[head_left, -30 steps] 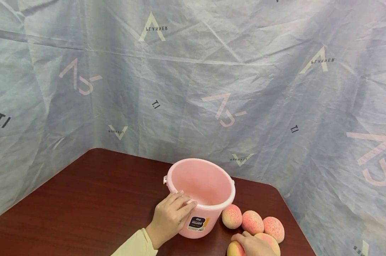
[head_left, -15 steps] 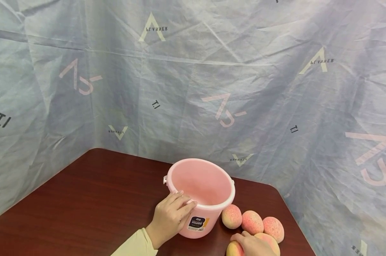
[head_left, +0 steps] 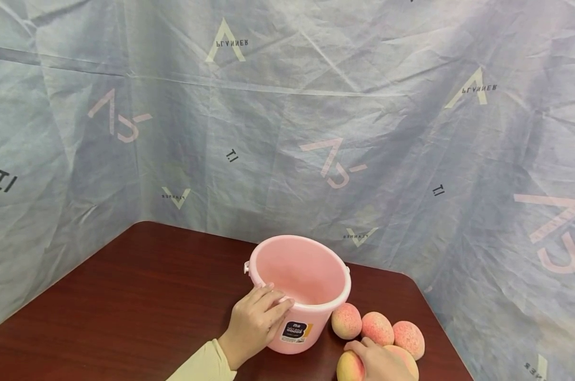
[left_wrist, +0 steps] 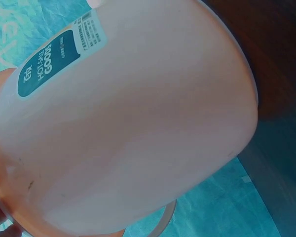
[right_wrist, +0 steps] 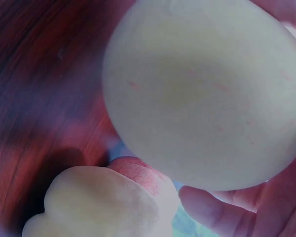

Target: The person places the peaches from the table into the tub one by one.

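A pink plastic bucket (head_left: 341, 300) stands upright on the table, its mouth tilted into my sight. My left hand (head_left: 256, 324) grips its near rim, fingertips over the edge. In the left wrist view the bucket's wall (left_wrist: 153, 108) fills most of the picture, with a dark label (left_wrist: 49, 61). My right hand (head_left: 384, 365) holds a yellow-and-pink peach (head_left: 349, 366), low at the front right. The right wrist view shows that peach's pale side up close, with fingers (right_wrist: 202, 203) curled around it. Beside this hand lies another peach (head_left: 408, 359), partly hidden by it.
A row of peaches, left peach (head_left: 346, 321), middle peach (head_left: 377, 328) and right peach (head_left: 409, 339), lies just right of the bucket. The dark red-brown table (head_left: 149, 296) stretches left. A grey patterned cloth (head_left: 287, 121) hangs behind the table and along its sides.
My right hand and the peach in it have shifted very slightly away from me. The left hand and bucket have stayed put.
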{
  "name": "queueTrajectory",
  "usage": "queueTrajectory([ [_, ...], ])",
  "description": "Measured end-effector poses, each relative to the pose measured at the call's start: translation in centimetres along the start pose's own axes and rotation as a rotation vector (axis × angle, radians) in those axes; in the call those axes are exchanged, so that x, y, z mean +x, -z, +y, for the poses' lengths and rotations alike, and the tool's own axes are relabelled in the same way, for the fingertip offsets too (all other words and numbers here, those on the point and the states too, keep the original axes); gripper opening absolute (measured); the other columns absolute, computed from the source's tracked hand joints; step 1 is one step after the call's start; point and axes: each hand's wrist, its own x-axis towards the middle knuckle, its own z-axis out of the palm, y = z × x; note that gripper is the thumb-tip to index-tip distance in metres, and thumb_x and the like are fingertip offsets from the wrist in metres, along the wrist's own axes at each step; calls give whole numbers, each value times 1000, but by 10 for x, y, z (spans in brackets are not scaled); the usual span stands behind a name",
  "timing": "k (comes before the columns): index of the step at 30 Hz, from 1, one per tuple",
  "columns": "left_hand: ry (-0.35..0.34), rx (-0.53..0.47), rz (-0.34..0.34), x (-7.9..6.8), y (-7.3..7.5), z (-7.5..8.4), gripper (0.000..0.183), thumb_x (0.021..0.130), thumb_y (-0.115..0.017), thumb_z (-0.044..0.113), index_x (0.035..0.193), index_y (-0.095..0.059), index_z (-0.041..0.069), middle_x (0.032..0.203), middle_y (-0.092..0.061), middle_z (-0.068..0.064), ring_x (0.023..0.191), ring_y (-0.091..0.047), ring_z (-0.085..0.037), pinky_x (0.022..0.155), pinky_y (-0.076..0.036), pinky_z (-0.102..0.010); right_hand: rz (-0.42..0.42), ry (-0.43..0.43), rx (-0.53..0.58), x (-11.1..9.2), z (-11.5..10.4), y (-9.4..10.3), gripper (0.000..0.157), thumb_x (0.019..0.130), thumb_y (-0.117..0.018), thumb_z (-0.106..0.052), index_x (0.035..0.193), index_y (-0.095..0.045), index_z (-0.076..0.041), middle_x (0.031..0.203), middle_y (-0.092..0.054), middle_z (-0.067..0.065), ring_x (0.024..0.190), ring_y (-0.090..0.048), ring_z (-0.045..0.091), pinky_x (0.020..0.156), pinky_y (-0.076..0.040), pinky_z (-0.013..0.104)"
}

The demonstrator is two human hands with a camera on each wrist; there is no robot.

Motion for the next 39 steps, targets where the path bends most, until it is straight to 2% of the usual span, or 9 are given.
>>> queueTrajectory([
  [3, 1, -2, -1, 0, 0, 0, 30, 100, -48, 23, 87, -75, 17, 87, -69, 0, 90, -68, -21, 78, -56, -40, 17, -1, -2, 0, -1, 0, 46, 74, -71, -54, 111, -63, -29, 95, -55, -21, 82, -49, -3, 55, -41, 22],
  [10, -4, 3, 5, 0, 0, 1, 30, 101, -49, 24, 87, -75, 17, 87, -69, -1, 89, -68, -21, 79, -56, -39, 47, -43, -13, 1, -5, 3, 38, 77, -69, -52, 109, -62, -34, 96, -52, -26, 83, -46, -5, 53, -38, 22],
  [14, -3, 2, 6, 1, 0, 0, 31, 101, -49, 23, 87, -75, 17, 87, -69, -1, 89, -68, -21, 78, -56, -40, 5, -54, 35, 2, -5, 9, 38, 78, -69, -51, 111, -61, -35, 101, -53, -25, 90, -48, -3, 54, -39, 22],
  [18, 0, 2, 3, 1, 0, 0, 31, 101, -48, 23, 87, -75, 17, 87, -69, -1, 89, -68, -21, 79, -56, -39, -74, -88, 155, 6, -3, 19, 47, 70, -74, -40, 114, -60, -35, 103, -55, -18, 89, -49, 3, 52, -38, 27],
  [20, 2, 1, 3, 1, 0, 0, 30, 101, -49, 23, 87, -75, 17, 87, -69, -1, 89, -68, -21, 80, -56, -39, -108, -103, 201, 8, -2, 22, 55, 62, -76, -37, 115, -60, -34, 103, -55, -14, 88, -50, 6, 52, -37, 30],
  [24, 4, -1, 3, 1, 0, 0, 31, 101, -49, 24, 87, -75, 17, 87, -69, -1, 89, -68, -21, 79, -56, -39, -120, -92, 214, 10, 0, 25, 59, 59, -77, -38, 115, -61, -31, 103, -54, -12, 90, -50, 8, 54, -38, 33],
  [28, 0, -2, 8, 0, 0, 0, 30, 101, -49, 24, 86, -75, 17, 87, -69, -1, 89, -68, -22, 79, -56, -40, -63, -60, 205, 9, 1, 23, 58, 58, -77, -36, 114, -61, -28, 102, -53, -12, 88, -49, 7, 53, -37, 31],
  [33, -4, 0, 18, 1, -1, 0, 30, 100, -49, 23, 86, -75, 17, 86, -69, -1, 89, -68, -21, 79, -56, -39, 81, 8, 220, 9, 2, 21, 57, 55, -75, -29, 111, -63, -23, 100, -49, -13, 83, -48, 4, 50, -36, 26],
  [39, -3, 0, 16, 1, -1, 0, 30, 101, -49, 23, 86, -75, 17, 86, -68, -1, 89, -68, -21, 79, -56, -39, 191, 86, 197, 10, 6, 15, 56, 52, -77, -30, 106, -63, -24, 98, -49, -14, 82, -48, 3, 49, -36, 23],
])
